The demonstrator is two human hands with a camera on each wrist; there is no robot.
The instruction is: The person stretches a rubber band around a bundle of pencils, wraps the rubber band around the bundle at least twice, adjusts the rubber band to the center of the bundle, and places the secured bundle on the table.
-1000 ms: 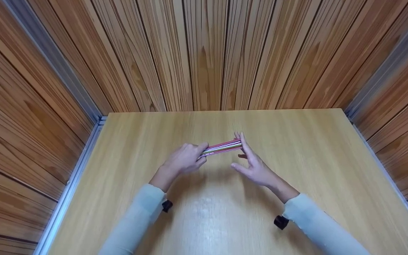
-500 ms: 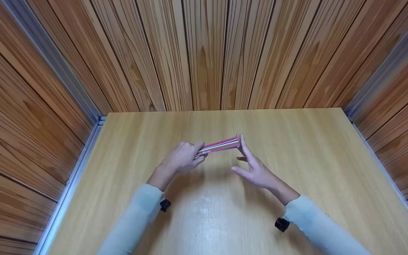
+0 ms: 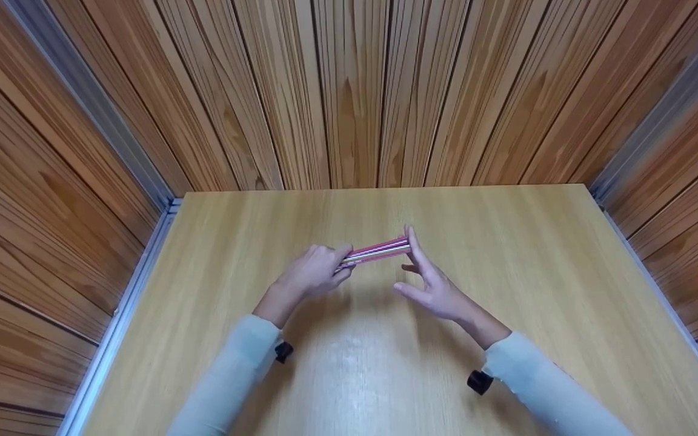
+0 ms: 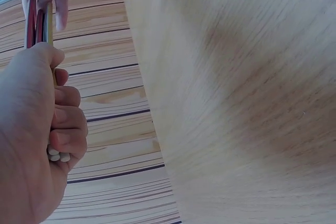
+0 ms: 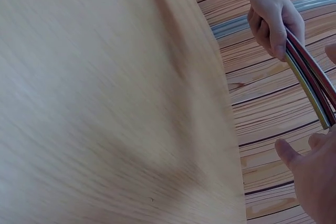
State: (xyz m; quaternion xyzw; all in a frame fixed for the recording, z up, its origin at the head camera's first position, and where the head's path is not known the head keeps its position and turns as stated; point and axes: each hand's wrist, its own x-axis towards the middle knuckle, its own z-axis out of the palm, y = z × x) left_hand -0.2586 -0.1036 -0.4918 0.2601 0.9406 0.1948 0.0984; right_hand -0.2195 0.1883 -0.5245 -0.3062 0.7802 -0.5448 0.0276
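Observation:
A bundle of several coloured pencils (image 3: 379,249) is held above the table, sloping slightly up towards the right. My left hand (image 3: 312,269) grips its left end, fingers curled round it; in the left wrist view, white rounded pencil ends (image 4: 58,155) stick out below the little finger. At the other end, the straight fingers of my right hand (image 3: 437,290) touch the pencil tips, with the thumb held apart. In the right wrist view, the pencils (image 5: 307,80) reach from the left fist to the right hand (image 5: 317,177), whose fingers are partly cut off by the frame edge.
Beneath both hands lies a light wooden table (image 3: 349,375). Wood-plank walls (image 3: 355,91) enclose it at the back and sides, with metal rails (image 3: 116,327) along the edges. A small black device (image 3: 480,381) is worn at each wrist.
The left hand and the bundle shift slightly left, then a little back to the right. The right hand stays nearly in place, its fingers against the pencil ends.

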